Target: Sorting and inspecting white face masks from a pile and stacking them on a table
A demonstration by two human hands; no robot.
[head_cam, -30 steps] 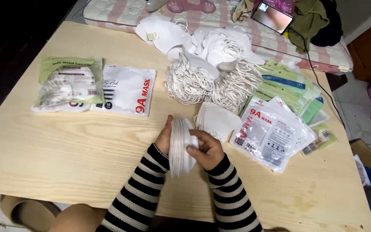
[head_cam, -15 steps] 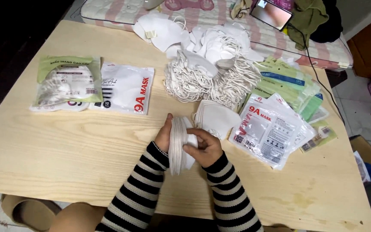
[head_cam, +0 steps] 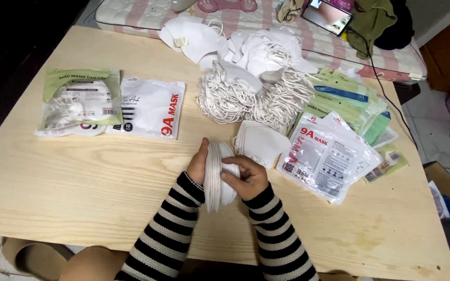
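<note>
— Surface (head_cam: 79, 198) first: what lies on it?

— Pale wood, with a heap of loose white masks (head_cam: 256, 67) at the far side and flat mask packets (head_cam: 329, 156) on the right.

— And the hands?

— Near the middle, the stack of white masks (head_cam: 219, 174) stands on edge. The left hand (head_cam: 199, 162) presses its left face; the right hand (head_cam: 248, 177) clasps its right side, fingers curled over it.
</note>
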